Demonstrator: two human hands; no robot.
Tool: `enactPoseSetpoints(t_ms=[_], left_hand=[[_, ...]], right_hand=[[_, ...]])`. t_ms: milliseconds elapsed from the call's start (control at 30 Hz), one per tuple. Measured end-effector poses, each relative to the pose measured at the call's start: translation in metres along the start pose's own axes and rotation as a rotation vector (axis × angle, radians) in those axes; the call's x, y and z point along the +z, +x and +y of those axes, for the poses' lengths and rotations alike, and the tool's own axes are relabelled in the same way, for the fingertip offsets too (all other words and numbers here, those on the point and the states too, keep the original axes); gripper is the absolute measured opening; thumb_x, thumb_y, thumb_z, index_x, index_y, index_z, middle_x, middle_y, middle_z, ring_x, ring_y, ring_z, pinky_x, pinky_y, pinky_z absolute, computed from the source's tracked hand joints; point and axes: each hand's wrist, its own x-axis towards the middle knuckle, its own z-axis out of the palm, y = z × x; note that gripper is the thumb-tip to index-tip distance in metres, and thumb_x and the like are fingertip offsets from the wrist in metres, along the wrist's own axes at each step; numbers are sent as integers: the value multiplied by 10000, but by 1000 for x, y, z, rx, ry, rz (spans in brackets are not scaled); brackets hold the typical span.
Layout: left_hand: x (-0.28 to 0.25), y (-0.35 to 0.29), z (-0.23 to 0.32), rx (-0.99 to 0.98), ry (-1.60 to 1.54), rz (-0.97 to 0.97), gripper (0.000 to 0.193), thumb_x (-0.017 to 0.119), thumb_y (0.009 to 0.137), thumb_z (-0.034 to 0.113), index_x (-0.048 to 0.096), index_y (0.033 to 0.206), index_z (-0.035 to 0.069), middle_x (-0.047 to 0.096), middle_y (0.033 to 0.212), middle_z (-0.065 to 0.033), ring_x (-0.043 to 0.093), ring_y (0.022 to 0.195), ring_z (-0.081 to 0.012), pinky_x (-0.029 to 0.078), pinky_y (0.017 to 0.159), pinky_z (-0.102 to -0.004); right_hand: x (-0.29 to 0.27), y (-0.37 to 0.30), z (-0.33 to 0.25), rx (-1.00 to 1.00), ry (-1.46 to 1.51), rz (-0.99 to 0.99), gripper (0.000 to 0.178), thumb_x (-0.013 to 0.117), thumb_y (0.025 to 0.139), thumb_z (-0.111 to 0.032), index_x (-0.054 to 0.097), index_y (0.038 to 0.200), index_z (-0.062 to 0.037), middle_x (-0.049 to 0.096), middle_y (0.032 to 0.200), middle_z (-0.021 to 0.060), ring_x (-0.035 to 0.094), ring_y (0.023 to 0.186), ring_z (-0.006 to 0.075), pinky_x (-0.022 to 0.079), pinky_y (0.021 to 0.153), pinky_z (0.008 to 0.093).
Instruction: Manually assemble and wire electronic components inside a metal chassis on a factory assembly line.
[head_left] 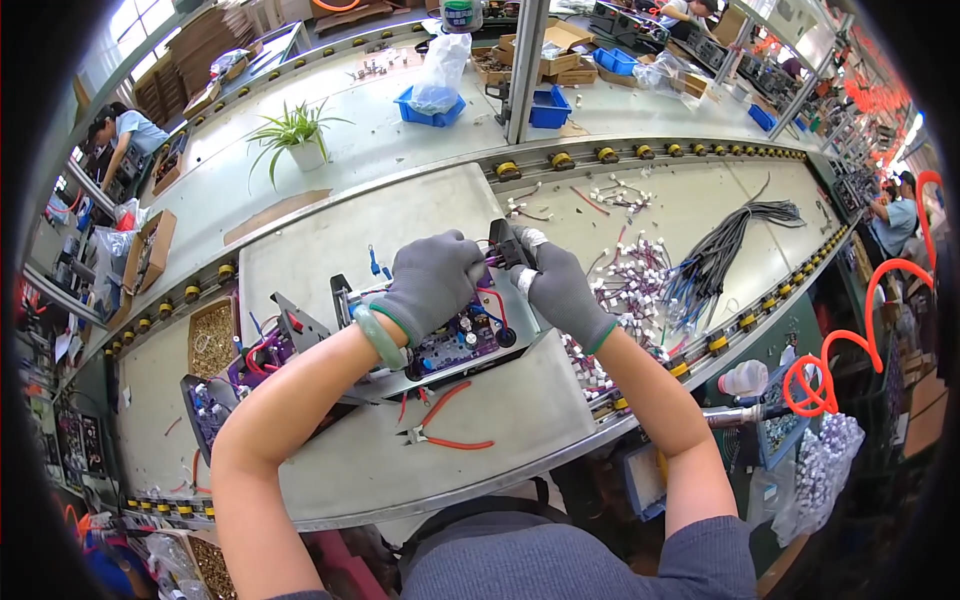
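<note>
Both my hands wear grey gloves and meet over a purple circuit board mounted in a grey metal chassis on a grey work plate. My left hand pinches thin wires beside a small black part. My right hand grips that black part from the right. Red and blue wires run from the board up to the hands. A green bangle sits on my left wrist.
Red-handled cutters lie in front of the chassis. A second purple board assembly sits left. White connectors with wires and a black cable bundle lie right. A box of screws, a potted plant and blue bins stand farther off.
</note>
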Motion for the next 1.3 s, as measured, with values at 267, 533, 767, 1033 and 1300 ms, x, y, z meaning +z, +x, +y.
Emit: enactPoseSetpoints(t_ms=[267,533,767,1033,1300], left_hand=[[5,0,-7,44,16,39,156,649,851,240,720,857,102,665,851,-111,657,752,-331,526,683,-428],[4,16,-9,193,73,-54,130,631,853,197,688,853,80,657,833,-130,639,725,-350,518,673,-446],[1,7,-25,223,-121,-51,122,641,852,174,684,855,59,652,833,-146,633,739,-361,507,672,-449],[2,18,-16,245,-14,-62,112,652,841,160,686,870,57,647,835,-145,627,733,-364,504,666,-440],[5,12,-25,240,-181,-38,141,635,868,200,678,892,68,644,859,-140,634,762,-365,512,689,-445]], right_hand=[[-2,0,-4,47,-79,-29,470,577,847,-138,534,1307,-52,669,904,237,654,848,402,514,748,468],[-6,-1,-14,72,-133,-64,413,548,846,-118,569,1251,-41,647,824,248,643,781,412,504,705,491],[-5,1,-5,-17,-83,-31,448,540,843,-106,550,1287,-52,639,788,248,634,733,418,496,662,499],[-5,0,-10,15,-108,-41,456,534,844,-93,553,1298,-52,633,779,249,634,721,411,494,652,498],[-9,1,-12,-16,-38,-42,460,570,833,-60,535,1285,17,603,822,298,631,683,396,492,630,400]])
